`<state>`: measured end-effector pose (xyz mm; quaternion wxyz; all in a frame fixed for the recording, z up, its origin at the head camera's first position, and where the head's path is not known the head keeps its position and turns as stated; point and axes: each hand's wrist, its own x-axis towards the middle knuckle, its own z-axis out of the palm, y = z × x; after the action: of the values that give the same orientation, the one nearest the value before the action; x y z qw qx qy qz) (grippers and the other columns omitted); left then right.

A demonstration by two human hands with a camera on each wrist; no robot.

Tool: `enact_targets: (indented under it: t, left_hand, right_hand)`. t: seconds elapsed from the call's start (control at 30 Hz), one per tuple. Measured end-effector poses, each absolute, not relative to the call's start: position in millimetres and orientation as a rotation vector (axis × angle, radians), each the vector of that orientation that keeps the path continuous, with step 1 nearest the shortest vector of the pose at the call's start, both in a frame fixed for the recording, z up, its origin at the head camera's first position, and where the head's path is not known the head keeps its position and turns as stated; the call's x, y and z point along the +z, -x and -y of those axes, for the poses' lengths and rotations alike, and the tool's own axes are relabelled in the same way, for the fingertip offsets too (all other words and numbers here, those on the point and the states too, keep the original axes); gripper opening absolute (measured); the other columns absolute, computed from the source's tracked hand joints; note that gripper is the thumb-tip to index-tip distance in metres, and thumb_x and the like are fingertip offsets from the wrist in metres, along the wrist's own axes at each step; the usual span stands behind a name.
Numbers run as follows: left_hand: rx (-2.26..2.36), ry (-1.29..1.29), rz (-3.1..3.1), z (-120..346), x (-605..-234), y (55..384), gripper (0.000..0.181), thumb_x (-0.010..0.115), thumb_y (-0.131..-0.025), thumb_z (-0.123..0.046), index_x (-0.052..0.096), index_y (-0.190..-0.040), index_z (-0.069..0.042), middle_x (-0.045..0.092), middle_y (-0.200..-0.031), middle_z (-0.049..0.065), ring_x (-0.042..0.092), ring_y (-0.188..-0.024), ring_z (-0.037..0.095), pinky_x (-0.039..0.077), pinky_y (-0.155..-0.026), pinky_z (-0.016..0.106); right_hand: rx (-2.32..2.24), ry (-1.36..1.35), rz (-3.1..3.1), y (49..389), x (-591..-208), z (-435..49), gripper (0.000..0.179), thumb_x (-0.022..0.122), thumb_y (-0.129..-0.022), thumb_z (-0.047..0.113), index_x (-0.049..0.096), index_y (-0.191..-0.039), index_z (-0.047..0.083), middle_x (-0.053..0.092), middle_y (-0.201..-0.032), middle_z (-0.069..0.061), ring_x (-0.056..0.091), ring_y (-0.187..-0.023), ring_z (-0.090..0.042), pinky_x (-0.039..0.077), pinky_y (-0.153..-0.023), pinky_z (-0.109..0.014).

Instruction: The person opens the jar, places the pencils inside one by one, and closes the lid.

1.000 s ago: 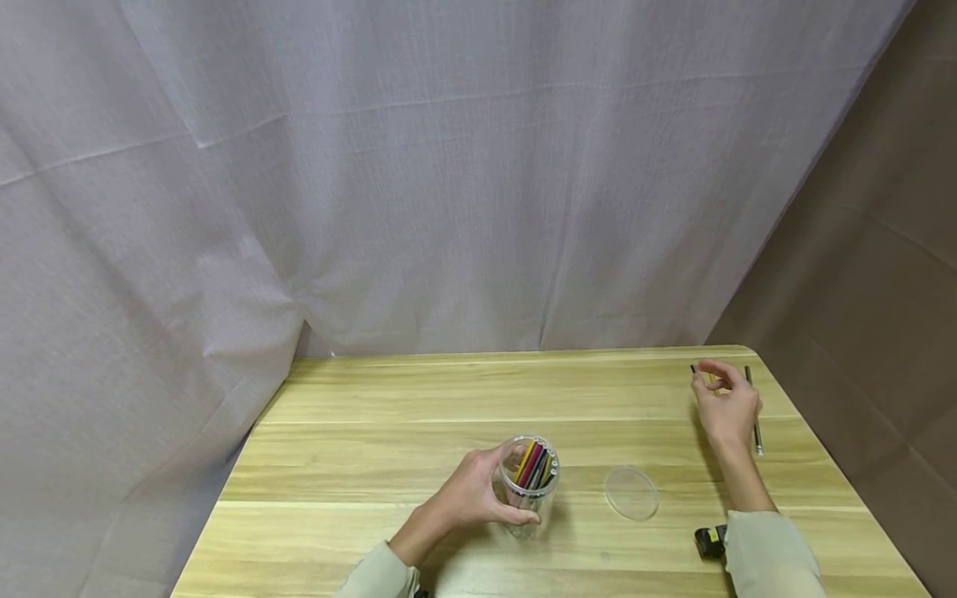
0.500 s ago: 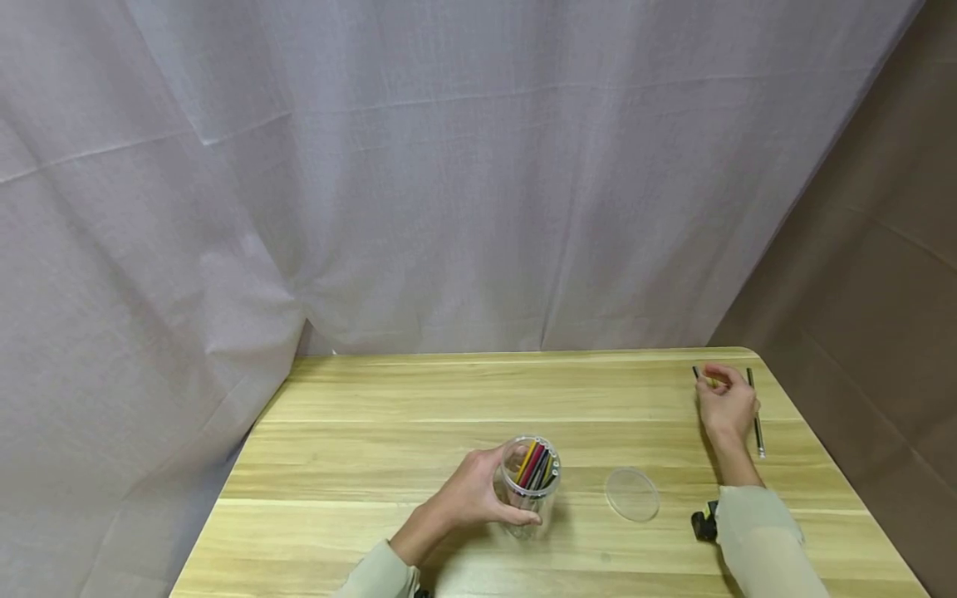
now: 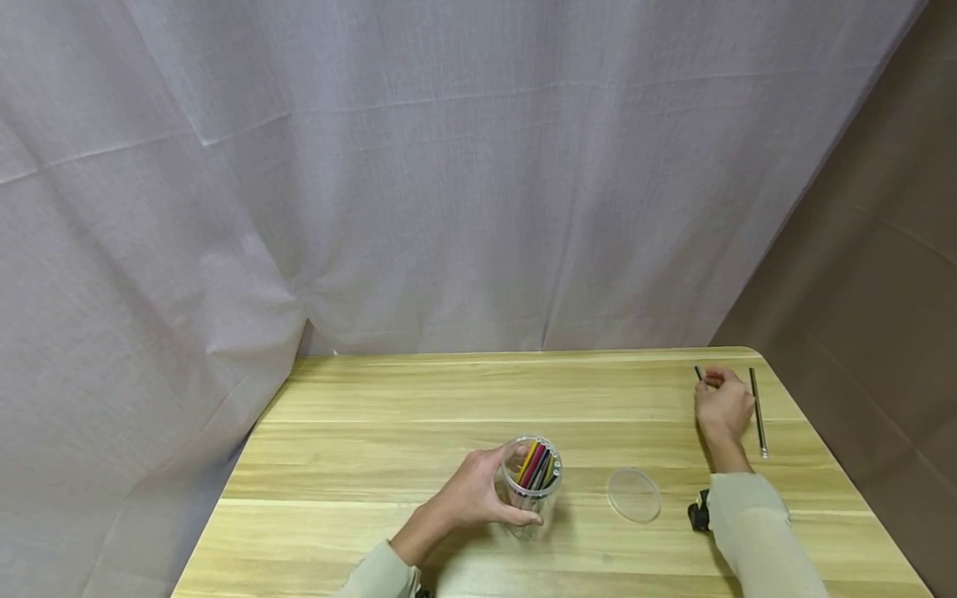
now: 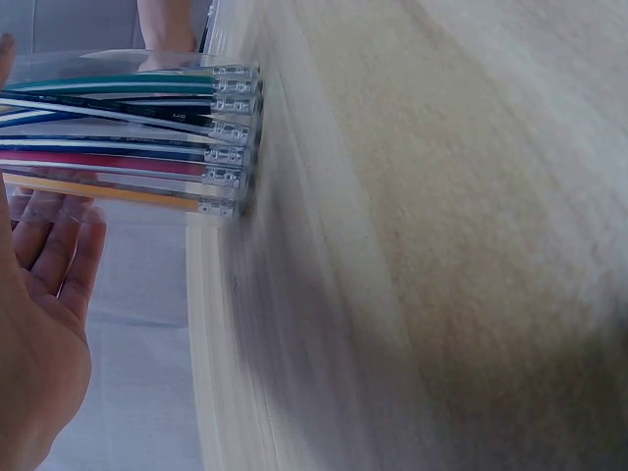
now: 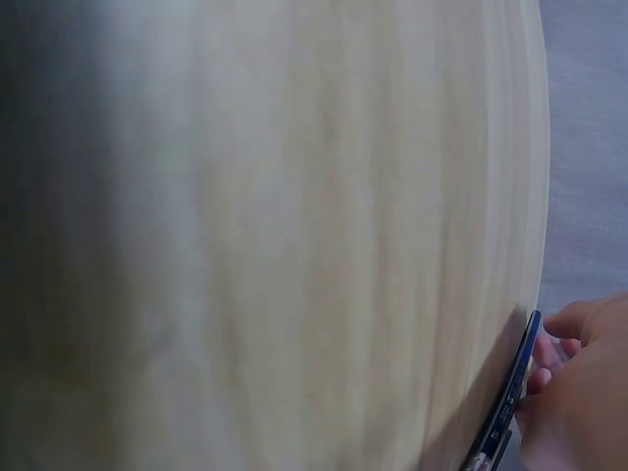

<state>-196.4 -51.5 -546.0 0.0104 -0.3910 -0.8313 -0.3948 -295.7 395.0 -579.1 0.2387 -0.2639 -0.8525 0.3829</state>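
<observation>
Curled round the clear jar (image 3: 546,502) of pencils (image 3: 537,467) at the table's (image 3: 374,415) near side, the left hand (image 3: 473,488) has fingers partly masked behind it. Near the far right corner, the right hand (image 3: 723,409) hides much of a dark pencil (image 5: 507,397) (whether it is pinched, I cannot tell), and the right wrist view cuts both off.

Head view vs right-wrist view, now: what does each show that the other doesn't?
Only head: clear cylindrical plastic jar holding multicoloured pencils, left hand gripping it, clear round flat disc, pale cloth sleeves.

Only right wrist: small pale printed marks along the slim dark pencil at the right hand.

Both: that right hand and pencil (mostly hidden in head), pale wood-grain table, grey cloth curtain.
</observation>
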Motion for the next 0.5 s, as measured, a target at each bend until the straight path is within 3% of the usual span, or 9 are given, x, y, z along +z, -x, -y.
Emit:
enact_targets:
  t: [0.5]
  left_hand:
    - [-1.221, 1.24, 2.574, 50.2, -547.1, 197.5, 0.091, 0.1, -0.071, -0.042, 0.057, -0.145, -0.014, 0.074, -0.128, 0.004, 0.069, -0.111, 0.009, 0.055, -0.103, 0.031]
  right_hand:
    - [0.948, 0.677, 2.452, 293.5, -580.0, -389.0, 0.027, 0.07, -0.099, 0.015, 0.072, -0.123, 0.002, 0.076, -0.119, -0.017, 0.065, -0.111, -0.046, 0.048, -0.087, -0.056]
